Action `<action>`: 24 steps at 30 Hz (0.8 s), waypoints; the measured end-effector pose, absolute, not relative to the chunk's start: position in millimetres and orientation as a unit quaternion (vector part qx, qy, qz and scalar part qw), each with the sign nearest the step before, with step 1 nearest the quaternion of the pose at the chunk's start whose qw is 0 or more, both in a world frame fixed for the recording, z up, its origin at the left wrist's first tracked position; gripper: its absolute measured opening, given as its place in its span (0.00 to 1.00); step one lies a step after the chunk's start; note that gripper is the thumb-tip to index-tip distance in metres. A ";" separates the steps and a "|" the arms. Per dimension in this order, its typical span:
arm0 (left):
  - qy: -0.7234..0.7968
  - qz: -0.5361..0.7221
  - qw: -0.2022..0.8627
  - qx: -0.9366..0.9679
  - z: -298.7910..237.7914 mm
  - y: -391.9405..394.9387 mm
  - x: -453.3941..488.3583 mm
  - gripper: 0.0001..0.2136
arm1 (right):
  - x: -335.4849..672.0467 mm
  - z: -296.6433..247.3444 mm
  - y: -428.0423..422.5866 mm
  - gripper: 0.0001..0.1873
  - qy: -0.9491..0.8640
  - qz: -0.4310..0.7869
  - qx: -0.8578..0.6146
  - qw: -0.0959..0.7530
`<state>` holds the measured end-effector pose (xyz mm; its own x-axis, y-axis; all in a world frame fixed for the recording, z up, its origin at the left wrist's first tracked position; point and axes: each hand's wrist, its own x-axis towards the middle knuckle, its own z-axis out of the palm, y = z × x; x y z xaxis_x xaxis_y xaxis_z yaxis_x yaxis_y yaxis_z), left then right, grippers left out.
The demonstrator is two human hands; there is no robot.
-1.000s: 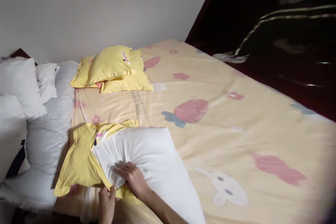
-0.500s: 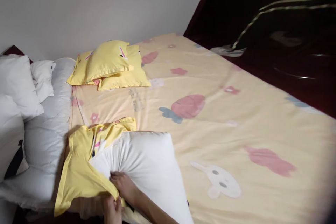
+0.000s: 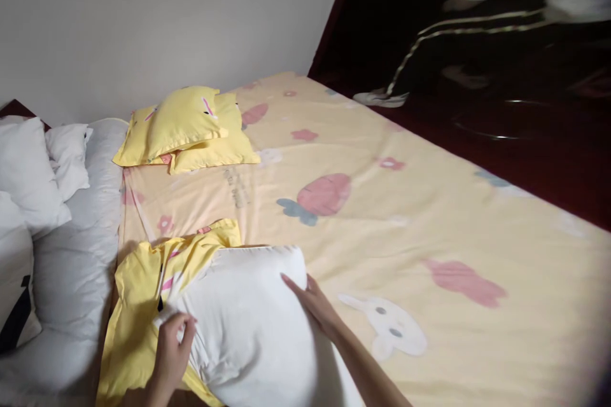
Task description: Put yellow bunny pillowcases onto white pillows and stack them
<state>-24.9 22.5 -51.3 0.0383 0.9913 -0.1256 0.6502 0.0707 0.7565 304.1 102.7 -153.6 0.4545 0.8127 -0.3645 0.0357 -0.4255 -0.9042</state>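
Step in hand: judging by the layout, casing a pillow. The left end of the white pillow (image 3: 248,324) lies at the mouth of the yellow pillowcase (image 3: 136,305), and most of the pillow is bare.
Left hand (image 3: 170,348): fingers (image 3: 184,325) curled shut on the pillow's left end, right at the case edge. Whether they also pinch the yellow cloth cannot be told.
Right hand (image 3: 312,302): flat and spread loosely, grasping nothing, with the palm laid against the pillow's right side.
Pillow's place: near left part of the bed, on the patterned sheet (image 3: 420,222), lying between the 2 hands and touching both.
Case's place: crumpled to the left of the pillow, partly under it, just beside the left fingers.
Next move calls for: probably a firm hold on the case mouth while the flat hand presses the soft bulk leftward. The filling gives easily, so its corners may bunch.
Around: 2 yellow pillows (image 3: 186,133) stacked at the far left, white pillows (image 3: 33,172) and a white quilt (image 3: 81,254) along the left, and another person's striped trouser leg (image 3: 458,32) at the far right.
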 end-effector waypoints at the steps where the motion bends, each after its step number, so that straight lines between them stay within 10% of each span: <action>1: 0.628 0.240 0.290 0.682 -46.6 47.0 -16.8 0.15 | 296.9 -152.0 97.2 0.39 -0.297 0.451 -0.707 0.457; 8: 0.658 0.069 0.075 0.746 -74.5 139.0 17.7 0.20 | 247.7 -133.7 17.0 0.36 -0.371 0.461 -0.662 0.459; 17: 0.624 0.070 0.139 0.765 -31.3 119.8 -5.5 0.18 | 206.7 -93.8 2.8 0.30 -0.547 0.385 -0.605 0.432; 24: 0.460 0.096 0.293 0.833 60.3 107.8 -3.2 0.41 | 197.0 -8.3 27.5 0.30 -0.631 0.336 -0.541 0.444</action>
